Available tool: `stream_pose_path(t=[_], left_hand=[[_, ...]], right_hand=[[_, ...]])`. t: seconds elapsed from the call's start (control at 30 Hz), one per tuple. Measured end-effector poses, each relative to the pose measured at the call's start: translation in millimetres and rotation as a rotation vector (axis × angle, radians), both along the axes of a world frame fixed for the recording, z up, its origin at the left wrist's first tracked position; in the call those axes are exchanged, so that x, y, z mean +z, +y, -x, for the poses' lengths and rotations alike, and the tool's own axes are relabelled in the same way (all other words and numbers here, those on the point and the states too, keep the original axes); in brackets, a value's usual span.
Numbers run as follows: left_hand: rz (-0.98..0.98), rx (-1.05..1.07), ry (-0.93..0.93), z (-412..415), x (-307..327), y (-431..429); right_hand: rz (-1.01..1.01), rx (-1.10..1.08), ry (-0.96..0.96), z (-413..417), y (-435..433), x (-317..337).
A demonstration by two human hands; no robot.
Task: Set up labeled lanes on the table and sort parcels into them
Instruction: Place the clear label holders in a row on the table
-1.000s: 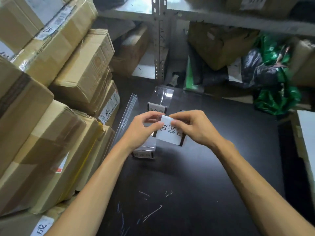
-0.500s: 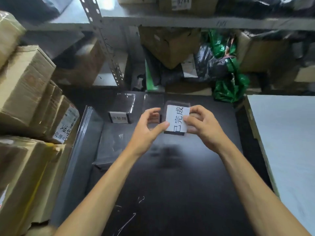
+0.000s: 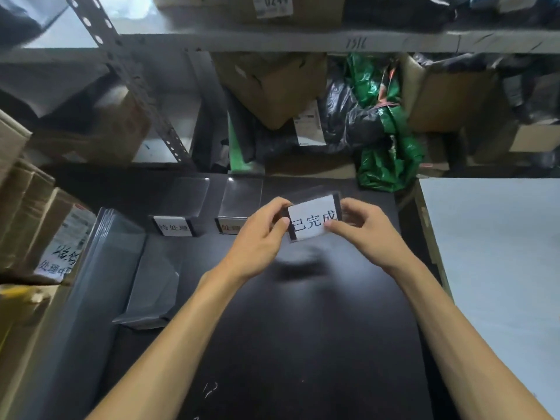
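L hand (image 3: 260,234) & R hand (image 3: 360,231) both pinch the white label card (image 3: 313,221) w/ black characters; L fingers curl on its left edge, R fingers on its lower-right corner; card sits in a clear holder w/ dark side strips, slightly tilted, over the far part of the black table (image 3: 303,344); blurred shadow just below it. To its left, side by side on the table: middle stand (image 3: 230,227), then far-left stand (image 3: 174,227), each clear w/ a label; clear sheets (image 3: 115,253) lean beside cardboard boxes (image 3: 45,225) at left; green bag (image 3: 388,159) on shelf behind.
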State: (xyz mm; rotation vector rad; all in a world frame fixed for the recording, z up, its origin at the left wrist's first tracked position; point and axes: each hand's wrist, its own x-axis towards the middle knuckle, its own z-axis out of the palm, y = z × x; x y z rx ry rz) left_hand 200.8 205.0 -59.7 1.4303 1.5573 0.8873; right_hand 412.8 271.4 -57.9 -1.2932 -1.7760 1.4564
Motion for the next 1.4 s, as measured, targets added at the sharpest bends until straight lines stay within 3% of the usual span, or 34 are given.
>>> stream_pose_path(t=[0.17,0.43,0.67,0.87,1.4], left_hand=[[0.002,0.113,0.124,-6,-41,23],[0.081,0.206,0.169,-10,-93,43],[0.083,0.159,0.067,-19,-112,46],[0.106,0.196,0.008,-25,-117,46],[0.197,0.221,0.057,-20,-110,38]], right_hand=[[-0.036,-0.095,-0.089,6,11,-41],[-0.118,-0.101,-0.330,15,28,-113],[-0.104,-0.123,-0.417,2,30,-135],[-0.085,-0.116,-0.417,-1,34,-138],[-0.092,-0.072,-0.388,7,30,-132]])
